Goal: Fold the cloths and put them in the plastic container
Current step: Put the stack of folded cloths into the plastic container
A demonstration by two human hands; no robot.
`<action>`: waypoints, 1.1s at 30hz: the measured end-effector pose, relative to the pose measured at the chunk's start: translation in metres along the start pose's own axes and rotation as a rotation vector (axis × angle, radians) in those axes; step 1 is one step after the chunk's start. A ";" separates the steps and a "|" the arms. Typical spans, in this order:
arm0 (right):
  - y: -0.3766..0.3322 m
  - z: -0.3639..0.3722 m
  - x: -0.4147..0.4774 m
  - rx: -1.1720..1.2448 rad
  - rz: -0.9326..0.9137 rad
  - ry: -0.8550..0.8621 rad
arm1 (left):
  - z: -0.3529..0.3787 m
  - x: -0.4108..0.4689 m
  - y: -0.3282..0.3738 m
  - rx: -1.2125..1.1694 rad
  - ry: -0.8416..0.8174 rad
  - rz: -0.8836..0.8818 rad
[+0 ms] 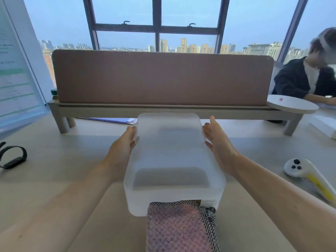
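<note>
A frosted translucent plastic container (172, 157) stands on the table in the centre, its inside showing no cloth. My left hand (121, 148) grips its left wall, with fingertips curled over the far left rim. My right hand (218, 144) lies against the right wall with fingers nearly straight and the thumb raised. A folded pink waffle cloth (174, 230) lies at the container's near edge, on top of a black-and-white checked cloth (209, 222) that sticks out on its right side.
A brown desk divider (161, 79) on legs stands behind the container. A black wristband (12, 157) lies at the left, a white controller (300, 170) at the right. A person (309, 77) sits at the far right by a round white tray (291, 104).
</note>
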State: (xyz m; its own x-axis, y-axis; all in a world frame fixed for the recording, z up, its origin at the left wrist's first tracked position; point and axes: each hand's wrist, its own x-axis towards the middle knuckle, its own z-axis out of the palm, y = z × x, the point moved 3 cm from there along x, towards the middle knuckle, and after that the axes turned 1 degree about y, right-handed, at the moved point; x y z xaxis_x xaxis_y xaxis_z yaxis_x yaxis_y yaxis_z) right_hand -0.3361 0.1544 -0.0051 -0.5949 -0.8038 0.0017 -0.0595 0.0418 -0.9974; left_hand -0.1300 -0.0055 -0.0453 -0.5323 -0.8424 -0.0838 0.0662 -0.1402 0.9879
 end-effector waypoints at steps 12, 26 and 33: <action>0.002 -0.027 -0.094 -0.308 -0.373 0.237 | -0.036 -0.098 0.019 0.408 0.443 0.333; 0.071 0.007 -0.228 -0.980 -0.534 -0.429 | 0.035 -0.217 -0.026 0.754 -0.168 -0.354; 0.078 0.003 -0.234 -0.818 -0.521 -0.434 | 0.049 -0.210 -0.024 0.598 -0.127 -0.412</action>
State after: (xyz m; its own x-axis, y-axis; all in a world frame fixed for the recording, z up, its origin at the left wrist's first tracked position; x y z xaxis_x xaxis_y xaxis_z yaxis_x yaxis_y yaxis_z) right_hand -0.1995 0.3440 -0.0832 -0.0137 -0.9736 0.2278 -0.8414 -0.1119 -0.5286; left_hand -0.0610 0.2000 -0.0446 -0.5106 -0.7111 -0.4832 -0.6123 -0.0938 0.7851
